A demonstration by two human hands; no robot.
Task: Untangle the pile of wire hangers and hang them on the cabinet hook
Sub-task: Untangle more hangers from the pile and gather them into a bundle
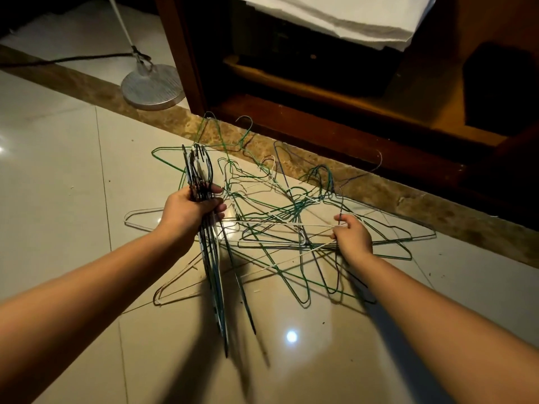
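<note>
Tiled floor (73,170), glossy, with a lamp glare spot near the lower middle. A brown marble strip (379,185) runs diagonally across it, along the foot of a dark wooden cabinet (320,135).

Left hand (191,211): fingers and thumb curled tight round a bundle of hangers (214,275), gripped just under the hooks. The hooks stand up above the fist and the bodies hang down toward the floor, packed flat against each other. Mostly dark, blue and green wire.

Right hand (351,236): at the right side of the tangled pile (291,208), thumb and fingers pinching a white hanger (277,223). Its wire runs leftward from the pinch, across the top of the pile toward the bundle.

The pile lies on the floor between the two hands and spreads back onto the marble strip. Green, white and dark wires cross and interlock; a few green hooks reach the cabinet's base.

A loose white hanger (140,218) lies flat on the tiles, partly behind the left wrist.

Far left: round metal lamp base (153,87) on the strip, with a black cable (73,59) trailing away. A white cloth (335,16) hangs at the top edge.
</note>
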